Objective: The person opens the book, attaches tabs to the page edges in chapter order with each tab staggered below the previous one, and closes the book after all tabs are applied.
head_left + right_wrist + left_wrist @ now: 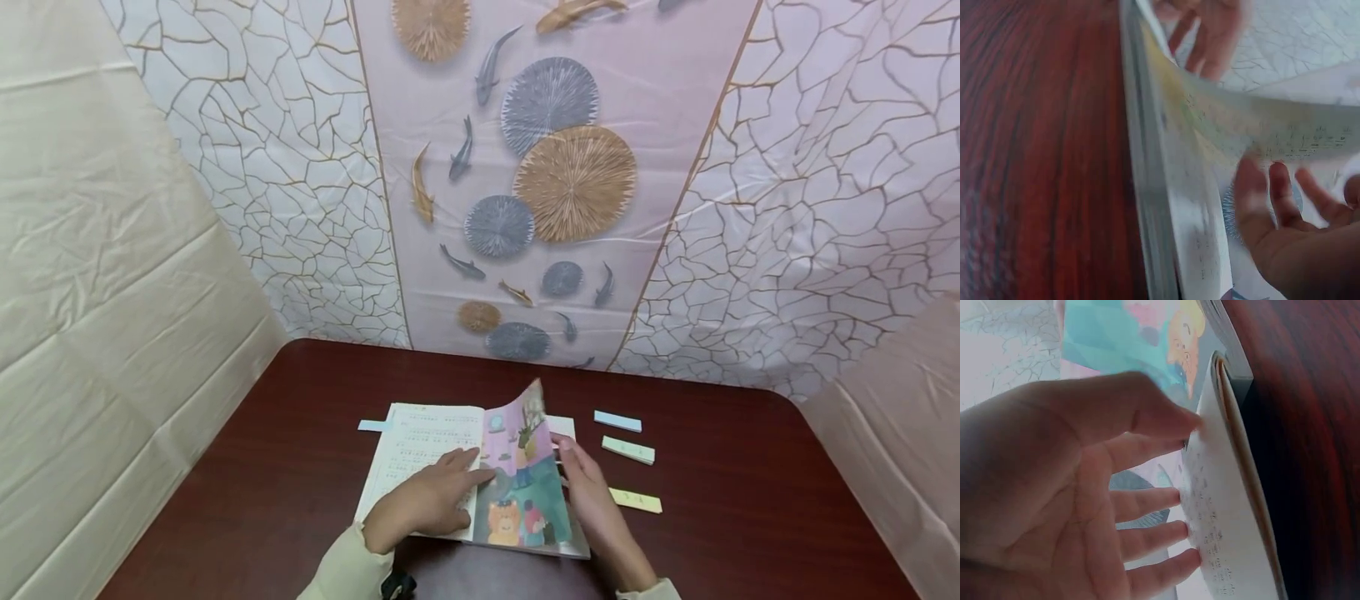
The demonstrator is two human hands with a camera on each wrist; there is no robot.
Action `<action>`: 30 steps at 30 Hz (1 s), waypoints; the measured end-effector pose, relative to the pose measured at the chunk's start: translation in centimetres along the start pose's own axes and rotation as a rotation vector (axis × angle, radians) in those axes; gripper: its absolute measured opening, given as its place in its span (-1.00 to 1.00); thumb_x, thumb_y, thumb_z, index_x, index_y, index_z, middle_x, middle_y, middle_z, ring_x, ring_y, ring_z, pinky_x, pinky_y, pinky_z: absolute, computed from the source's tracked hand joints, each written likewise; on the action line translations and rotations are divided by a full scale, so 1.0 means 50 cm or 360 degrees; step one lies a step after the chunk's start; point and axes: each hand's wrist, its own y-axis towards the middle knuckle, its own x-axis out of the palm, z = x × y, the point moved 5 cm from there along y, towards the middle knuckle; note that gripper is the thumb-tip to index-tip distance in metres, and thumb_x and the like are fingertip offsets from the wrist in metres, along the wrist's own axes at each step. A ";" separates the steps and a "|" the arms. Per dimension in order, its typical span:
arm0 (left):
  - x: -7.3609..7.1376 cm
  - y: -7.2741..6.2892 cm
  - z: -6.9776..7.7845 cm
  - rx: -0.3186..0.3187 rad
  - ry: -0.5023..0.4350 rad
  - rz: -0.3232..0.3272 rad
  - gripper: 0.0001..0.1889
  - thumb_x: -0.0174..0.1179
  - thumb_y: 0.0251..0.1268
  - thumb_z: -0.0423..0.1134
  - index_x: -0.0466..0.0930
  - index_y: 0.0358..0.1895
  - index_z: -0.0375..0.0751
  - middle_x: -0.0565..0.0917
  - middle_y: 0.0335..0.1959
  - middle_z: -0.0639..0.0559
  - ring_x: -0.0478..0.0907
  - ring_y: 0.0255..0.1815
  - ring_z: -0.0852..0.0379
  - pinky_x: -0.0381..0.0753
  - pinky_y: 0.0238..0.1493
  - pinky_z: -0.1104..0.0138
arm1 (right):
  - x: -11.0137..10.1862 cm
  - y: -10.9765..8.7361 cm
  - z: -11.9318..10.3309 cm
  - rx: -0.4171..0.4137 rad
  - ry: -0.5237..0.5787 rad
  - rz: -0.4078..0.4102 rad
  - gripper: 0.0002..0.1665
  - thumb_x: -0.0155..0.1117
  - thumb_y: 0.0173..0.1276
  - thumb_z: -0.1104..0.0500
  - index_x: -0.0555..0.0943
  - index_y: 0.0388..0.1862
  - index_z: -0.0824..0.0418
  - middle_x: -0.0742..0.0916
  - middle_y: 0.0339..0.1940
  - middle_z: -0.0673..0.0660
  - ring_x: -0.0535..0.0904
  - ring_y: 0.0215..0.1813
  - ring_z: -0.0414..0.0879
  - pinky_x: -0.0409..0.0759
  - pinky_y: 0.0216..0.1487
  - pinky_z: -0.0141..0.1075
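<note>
An open book (423, 442) lies on the table, text on its left page, one illustrated page (517, 475) lifted and curved up from the spine. My left hand (438, 496) rests over the middle of the book, fingers extended; in the left wrist view its thumb and fingertips (1166, 562) are at the printed page. My right hand (596, 500) is at the right edge of the lifted page. In the right wrist view, the right hand's fingers (1282, 194) are spread under that page, fingertips close against its printed underside. A light blue tab (373, 426) sticks out from the book's left edge.
Right of the book lie a blue sticky-note strip (618, 421), a green strip (628, 450) and a yellow strip (636, 500) with marks on it. The dark red table (742, 500) ends at a patterned cloth backdrop (517, 283). A dark strap (397, 585) is at my left wrist.
</note>
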 end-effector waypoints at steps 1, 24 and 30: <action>0.000 0.002 -0.003 0.0024 -0.0029 0.0029 -0.41 0.32 0.38 -0.21 0.54 0.49 0.09 0.29 0.64 -0.14 0.21 0.64 -0.21 0.41 0.45 -0.15 | 0.006 0.000 -0.001 -0.0044 -0.0071 -0.0007 -0.45 -0.12 0.79 -0.04 0.46 0.52 0.22 0.60 0.38 0.36 0.60 0.30 0.24 0.70 0.09 -0.07; -0.075 -0.029 -0.152 -0.0468 -0.0815 0.0739 -0.57 0.40 0.41 -0.06 0.46 -0.61 -0.07 0.34 -0.69 0.22 0.26 -0.62 0.26 0.31 -0.52 0.35 | 0.115 -0.025 -0.029 -0.0537 -0.1083 -0.0384 -0.38 0.08 0.70 -0.05 0.36 0.65 -0.03 0.38 0.67 0.15 0.31 0.57 0.31 0.25 0.25 0.49; -0.107 -0.084 -0.201 -0.0695 -0.0621 0.0702 -0.45 0.42 0.38 -0.02 0.24 -0.64 -0.02 0.14 -0.67 0.17 0.08 -0.60 0.20 0.10 -0.51 0.32 | 0.134 -0.034 -0.025 -0.0576 -0.1372 -0.0544 -0.38 0.04 0.70 -0.14 0.37 0.65 -0.08 0.39 0.67 0.15 0.27 0.56 0.45 0.28 0.21 0.42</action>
